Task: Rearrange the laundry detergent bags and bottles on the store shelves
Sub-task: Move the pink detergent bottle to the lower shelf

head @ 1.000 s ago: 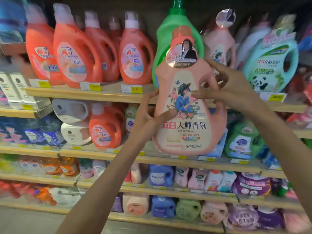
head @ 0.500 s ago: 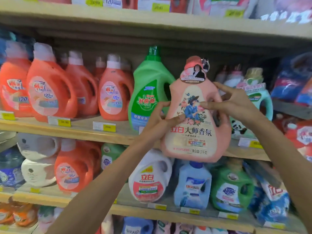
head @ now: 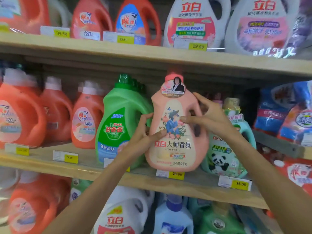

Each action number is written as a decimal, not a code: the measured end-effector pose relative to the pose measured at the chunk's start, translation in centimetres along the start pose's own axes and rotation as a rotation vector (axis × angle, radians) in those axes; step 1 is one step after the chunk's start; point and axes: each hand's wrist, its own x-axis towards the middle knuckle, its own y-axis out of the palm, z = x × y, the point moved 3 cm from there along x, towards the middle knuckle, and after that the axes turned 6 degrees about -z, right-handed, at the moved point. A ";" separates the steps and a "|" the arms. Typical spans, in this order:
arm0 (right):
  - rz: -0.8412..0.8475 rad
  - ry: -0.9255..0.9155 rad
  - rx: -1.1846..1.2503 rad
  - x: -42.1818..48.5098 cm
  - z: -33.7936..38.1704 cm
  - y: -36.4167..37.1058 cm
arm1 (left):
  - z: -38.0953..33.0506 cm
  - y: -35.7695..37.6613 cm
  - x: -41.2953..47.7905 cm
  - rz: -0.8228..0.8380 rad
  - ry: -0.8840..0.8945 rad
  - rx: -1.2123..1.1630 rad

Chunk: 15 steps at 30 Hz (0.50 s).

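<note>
Both hands held the pink bottle [head: 175, 132] upright. The left hand [head: 143, 134] gripped its left side, with the thumb on the front. The right hand [head: 211, 119] gripped the handle side, its fingers [head: 200, 98] curled round the handle. A green bottle [head: 121, 122] stood just left of the left fingers. A panda bottle [head: 224, 159] stood just right of the right fingers. Below the fingers, the pink bottle's bottom was at the shelf [head: 84, 168] edge, above a yellow price tag [head: 176, 173].
</note>
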 end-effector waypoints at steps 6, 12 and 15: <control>-0.035 -0.078 -0.047 -0.1 -3.4 0.4 | 1.7 1.5 0.6 0.024 0.077 0.032; -0.100 -0.141 -0.024 -0.6 -5.0 0.6 | 2.5 2.0 0.6 -0.002 0.119 0.054; -0.085 -0.175 -0.043 -0.5 -5.3 0.6 | 2.9 2.2 0.7 0.028 0.144 0.101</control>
